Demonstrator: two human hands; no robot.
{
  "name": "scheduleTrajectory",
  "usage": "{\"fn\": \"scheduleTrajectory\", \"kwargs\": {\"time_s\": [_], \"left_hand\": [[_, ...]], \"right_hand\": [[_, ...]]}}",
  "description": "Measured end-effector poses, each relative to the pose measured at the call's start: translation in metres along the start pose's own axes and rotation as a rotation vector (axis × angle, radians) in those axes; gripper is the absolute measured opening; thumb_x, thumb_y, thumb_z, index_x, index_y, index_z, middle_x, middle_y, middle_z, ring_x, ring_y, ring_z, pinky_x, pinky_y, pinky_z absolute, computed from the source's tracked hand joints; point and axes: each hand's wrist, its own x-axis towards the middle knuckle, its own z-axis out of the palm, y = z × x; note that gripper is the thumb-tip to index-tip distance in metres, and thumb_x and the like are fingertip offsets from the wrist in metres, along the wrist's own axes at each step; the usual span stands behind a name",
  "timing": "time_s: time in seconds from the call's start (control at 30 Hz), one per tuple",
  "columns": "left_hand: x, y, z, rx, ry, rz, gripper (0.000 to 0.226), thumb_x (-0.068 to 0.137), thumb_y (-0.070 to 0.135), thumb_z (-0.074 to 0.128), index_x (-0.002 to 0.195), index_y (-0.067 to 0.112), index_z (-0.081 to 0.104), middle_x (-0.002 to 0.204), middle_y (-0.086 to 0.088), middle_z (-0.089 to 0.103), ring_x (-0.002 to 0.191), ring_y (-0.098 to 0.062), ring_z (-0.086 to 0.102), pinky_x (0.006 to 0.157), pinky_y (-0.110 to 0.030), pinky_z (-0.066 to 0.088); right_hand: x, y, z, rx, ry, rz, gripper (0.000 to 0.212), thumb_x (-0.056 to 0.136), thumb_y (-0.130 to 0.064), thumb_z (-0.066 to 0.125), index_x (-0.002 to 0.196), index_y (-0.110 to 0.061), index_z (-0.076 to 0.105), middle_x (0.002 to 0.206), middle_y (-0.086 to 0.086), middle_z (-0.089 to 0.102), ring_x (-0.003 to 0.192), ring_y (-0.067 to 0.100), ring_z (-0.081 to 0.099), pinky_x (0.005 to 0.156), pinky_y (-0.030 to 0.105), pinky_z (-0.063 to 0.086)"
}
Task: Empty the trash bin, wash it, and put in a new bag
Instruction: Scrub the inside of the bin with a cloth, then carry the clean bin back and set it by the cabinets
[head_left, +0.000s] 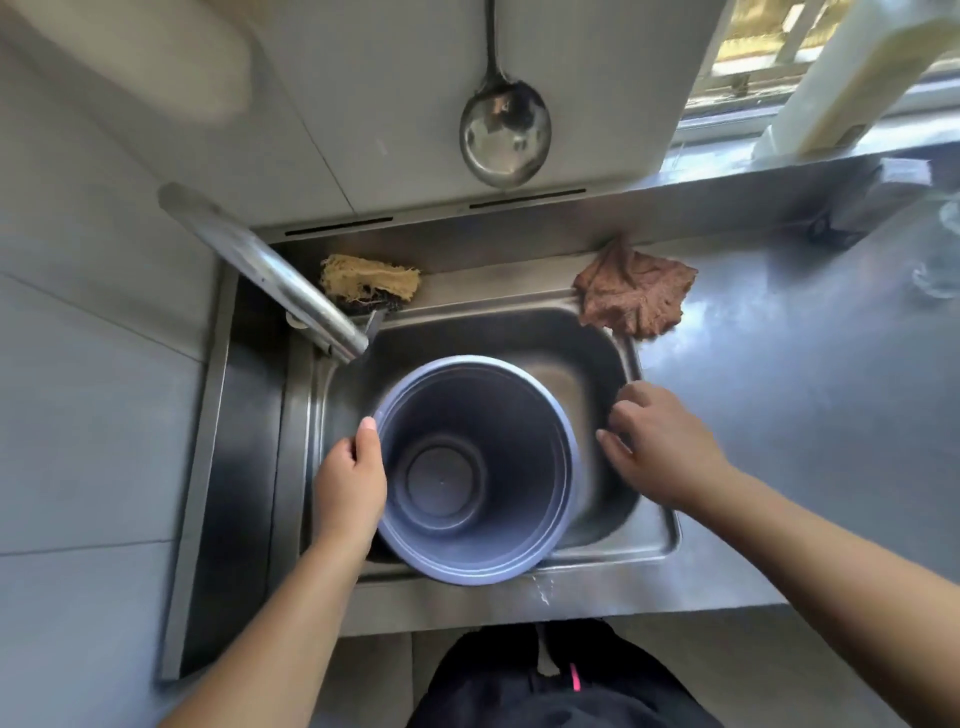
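Currently, head view only. Trash bin (475, 467), blue-grey plastic, is standing upright in the steel sink (597, 353), mouth facing up, interior showing no bag and no rubbish. Left hand (349, 480) is gripping the bin's left rim, thumb hooked over the edge; the other fingers are lying outside the wall, out of sight. Right hand (660, 447) is hovering just beside the bin's right rim, apart from it, fingers loosely curled and holding nothing. Faucet (270, 275) spout is pointing toward the bin's upper-left edge; no water stream is showing. Whether the bin's inside is wet cannot be told.

Frayed yellow scrubber (371, 280) is lying on the back ledge of the sink; brown cloth (634, 293) is draping over the sink's back-right corner. Ladle (504, 130) is hanging on the wall above. Small splash is sitting on the front counter edge.

Judgement: emptying is looking done. Washing is either starting or in progress. Drying and fitting a new bag are remaining; no bag is appearing anywhere.
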Motion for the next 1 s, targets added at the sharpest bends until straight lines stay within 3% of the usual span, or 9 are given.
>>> {"fn": "scheduleTrajectory", "kwargs": {"time_s": [0.07, 0.17, 0.27, 0.33, 0.4, 0.53, 0.7, 0.87, 1.0], "left_hand": [[-0.002, 0.0, -0.002, 0.003, 0.005, 0.012, 0.057, 0.096, 0.058, 0.032, 0.066, 0.017, 0.056, 0.066, -0.003, 0.061, 0.064, -0.019, 0.058, 0.052, -0.028, 0.038], [-0.006, 0.001, -0.003, 0.063, 0.017, 0.037, 0.056, 0.096, 0.06, 0.03, 0.067, 0.018, 0.055, 0.07, 0.0, 0.06, 0.065, -0.015, 0.054, 0.057, -0.033, 0.038], [-0.007, 0.006, 0.0, 0.091, 0.014, 0.083, 0.057, 0.094, 0.063, 0.029, 0.072, 0.019, 0.056, 0.07, 0.004, 0.057, 0.065, -0.017, 0.051, 0.064, -0.036, 0.039], [-0.005, 0.01, 0.003, 0.091, -0.003, 0.137, 0.055, 0.096, 0.061, 0.032, 0.07, 0.017, 0.055, 0.068, 0.003, 0.056, 0.065, -0.02, 0.052, 0.062, -0.035, 0.038], [-0.002, 0.015, 0.003, 0.089, -0.032, 0.187, 0.054, 0.097, 0.058, 0.036, 0.068, 0.015, 0.054, 0.068, 0.001, 0.055, 0.067, -0.026, 0.053, 0.063, -0.035, 0.038], [0.001, 0.016, 0.002, 0.063, -0.06, 0.235, 0.056, 0.095, 0.06, 0.038, 0.075, 0.012, 0.059, 0.071, 0.0, 0.057, 0.068, -0.022, 0.053, 0.066, -0.035, 0.04], [0.002, 0.025, 0.001, 0.067, -0.088, 0.385, 0.056, 0.097, 0.051, 0.046, 0.067, 0.005, 0.054, 0.061, -0.003, 0.051, 0.064, -0.027, 0.048, 0.065, -0.034, 0.035], [-0.01, 0.036, -0.002, 0.032, -0.139, 0.479, 0.06, 0.09, 0.059, 0.054, 0.065, 0.005, 0.051, 0.057, -0.003, 0.047, 0.054, -0.02, 0.043, 0.051, -0.036, 0.034], [-0.03, 0.058, -0.005, -0.056, -0.175, 0.481, 0.064, 0.081, 0.068, 0.056, 0.065, 0.007, 0.048, 0.055, -0.003, 0.046, 0.054, -0.025, 0.044, 0.053, -0.037, 0.04]], "right_hand": [[-0.046, -0.011, -0.003, 0.081, -0.159, 0.008, 0.033, 0.094, -0.042, 0.053, 0.078, -0.013, 0.06, 0.086, 0.002, 0.057, 0.077, 0.023, 0.055, 0.065, 0.035, 0.045], [-0.114, -0.02, 0.011, 0.149, -0.602, 0.035, 0.044, 0.088, -0.056, 0.047, 0.075, -0.015, 0.058, 0.074, -0.002, 0.058, 0.066, 0.016, 0.05, 0.059, 0.032, 0.04], [-0.167, -0.016, 0.047, 0.253, -0.839, 0.326, 0.038, 0.086, -0.055, 0.05, 0.076, -0.021, 0.062, 0.08, -0.005, 0.063, 0.074, 0.012, 0.058, 0.053, 0.023, 0.036], [-0.195, -0.005, 0.076, 0.211, -0.822, 0.549, 0.033, 0.092, -0.044, 0.05, 0.103, -0.019, 0.068, 0.109, 0.001, 0.07, 0.103, 0.019, 0.064, 0.066, 0.026, 0.042], [-0.218, 0.004, 0.102, 0.157, -0.785, 0.716, 0.042, 0.095, -0.036, 0.048, 0.126, -0.012, 0.06, 0.133, 0.008, 0.063, 0.119, 0.024, 0.059, 0.084, 0.026, 0.045], [-0.224, -0.007, 0.119, 0.2, -0.821, 0.734, 0.039, 0.09, -0.038, 0.051, 0.109, -0.008, 0.066, 0.119, 0.012, 0.069, 0.1, 0.027, 0.063, 0.071, 0.025, 0.039], [-0.201, -0.039, 0.116, 0.308, -0.533, 0.734, 0.021, 0.092, -0.037, 0.049, 0.083, -0.019, 0.054, 0.108, 0.01, 0.069, 0.099, 0.029, 0.061, 0.069, 0.028, 0.036], [-0.213, -0.069, 0.133, 0.356, -0.579, 0.68, 0.031, 0.092, -0.037, 0.048, 0.105, -0.013, 0.063, 0.116, 0.01, 0.068, 0.107, 0.03, 0.061, 0.073, 0.029, 0.039], [-0.236, -0.071, 0.136, 0.378, -0.598, 0.732, 0.034, 0.092, -0.037, 0.048, 0.111, -0.012, 0.062, 0.121, 0.011, 0.066, 0.111, 0.032, 0.06, 0.075, 0.03, 0.041]]}}
